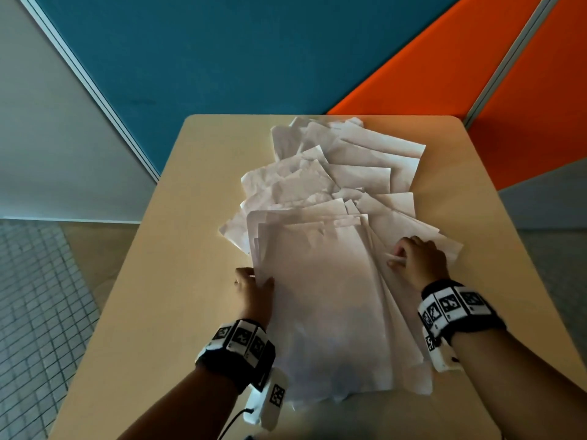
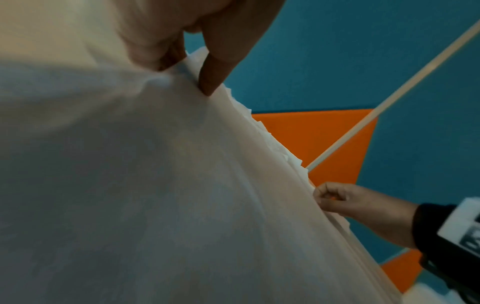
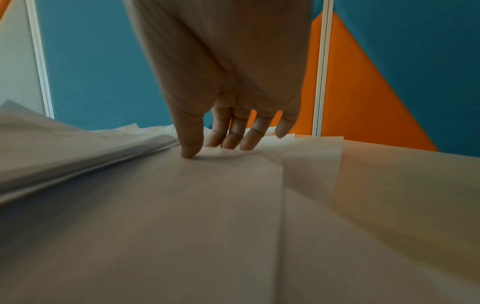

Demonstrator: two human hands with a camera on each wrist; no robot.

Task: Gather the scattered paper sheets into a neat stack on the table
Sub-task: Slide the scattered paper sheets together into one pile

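Observation:
Many white paper sheets lie on the beige table (image 1: 197, 185). A loose near pile (image 1: 317, 296) sits between my hands, its sheets fanned out to the right. Farther sheets (image 1: 349, 160) spread crumpled and overlapping toward the far edge. My left hand (image 1: 254, 277) grips the pile's left edge, one digit (image 2: 213, 82) on top and the others behind the paper (image 2: 155, 185). My right hand (image 1: 400, 255) is at the pile's right side; its curled fingers (image 2: 332, 195) pinch the sheet edges. The right wrist view shows its fingertips (image 3: 215, 135) down on the fanned sheets (image 3: 207, 205).
The table stands against blue (image 1: 222, 52) and orange (image 1: 444, 84) partition panels. Bare tabletop shows left of the papers (image 1: 165, 281) and at the right (image 1: 492, 249). Tiled floor (image 1: 38, 296) lies beyond the left table edge.

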